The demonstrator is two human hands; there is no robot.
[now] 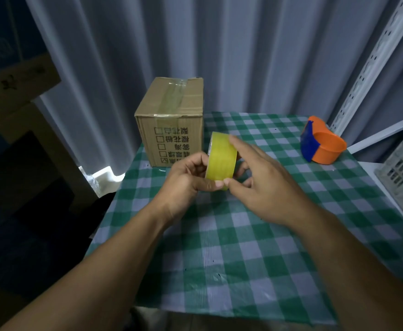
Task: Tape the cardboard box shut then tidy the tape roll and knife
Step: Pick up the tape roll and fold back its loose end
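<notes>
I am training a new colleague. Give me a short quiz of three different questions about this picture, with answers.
1. True or false: the tape roll lies flat on the tablecloth.
2. Which hand grips the roll: A) left hand, B) right hand, C) neither?
3. Fill in: the orange and blue tape dispenser sits to the ____ of the cardboard box.

Key: 1 false, it is held upright above the cloth. 2 A; the right hand's fingers only touch it. 3 right.

Dim bluish light, warped edges.
</notes>
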